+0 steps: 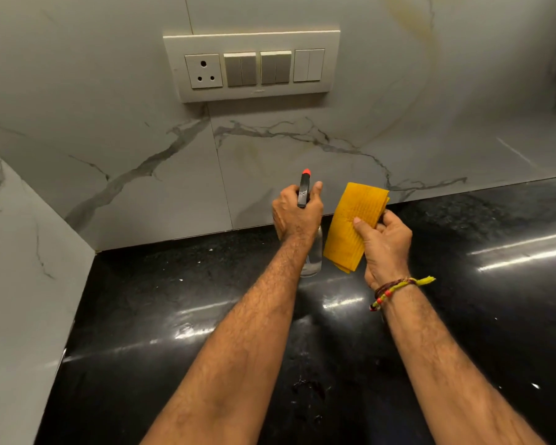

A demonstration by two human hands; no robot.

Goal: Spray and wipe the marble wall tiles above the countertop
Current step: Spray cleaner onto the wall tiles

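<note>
- Marble wall tiles [135,130], pale grey with dark veins and a faint yellowish streak toward the upper right, rise from the back edge of the countertop [180,316] and turn its back-left corner onto a side wall.
- The countertop is polished black stone, speckled, with long bright reflections running across it.
- The left hand [297,213] grips the neck of a spray bottle [304,191], its fingers curled round the black spray head; the red nozzle tip points up toward the tiles.
- The bottle's clear body shows below the wrist, over the countertop near its back edge; whether its base touches the stone cannot be told.
- The right hand [384,242] holds a folded yellow cloth [353,223], thumb pressed on the front of the fold and fingers curled behind its right edge.
- The cloth hangs just beside the bottle, to its right; its upper corner overlaps the foot of the tiles in this view, though contact with the wall cannot be judged.
- Both hands sit close together, near the middle of the countertop's back edge.
- A thread bracelet [395,289] with red and yellow beads circles the right wrist.
- A cream switch plate [254,65] is fixed to the tiles well above the hands, with one three-pin socket at its left and three pairs of rocker switches.
</note>
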